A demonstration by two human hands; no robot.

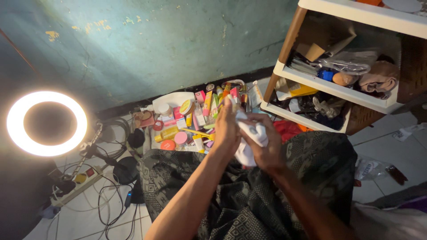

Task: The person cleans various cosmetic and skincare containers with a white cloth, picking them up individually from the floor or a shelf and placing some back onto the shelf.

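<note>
The person sits on the floor with a dark patterned cloth (249, 195) over the lap. Both hands are raised together above it. The right hand (267, 149) is closed around a white cloth (251, 135), which is bunched up; part of it hangs down below the fingers. The left hand (227, 126) is flat and rather wide, with the fingers pointing up, and it presses against the white cloth from the side. So the white cloth is between the two hands, above the lap and in front of the small things on the floor.

Behind the hands, a tray of small bottles and tubes (195, 118) lies on the floor near the green wall (155, 40). They are pink, yellow, orange and white, and they lie close together. On the right stands a white shelf (338, 91) with bags, cloths and papers in its compartments. On the left a ring lamp (46, 123) shines bright. Below it a power strip (78, 182) lies on the white tiles, with black cables (111, 195) around it.
</note>
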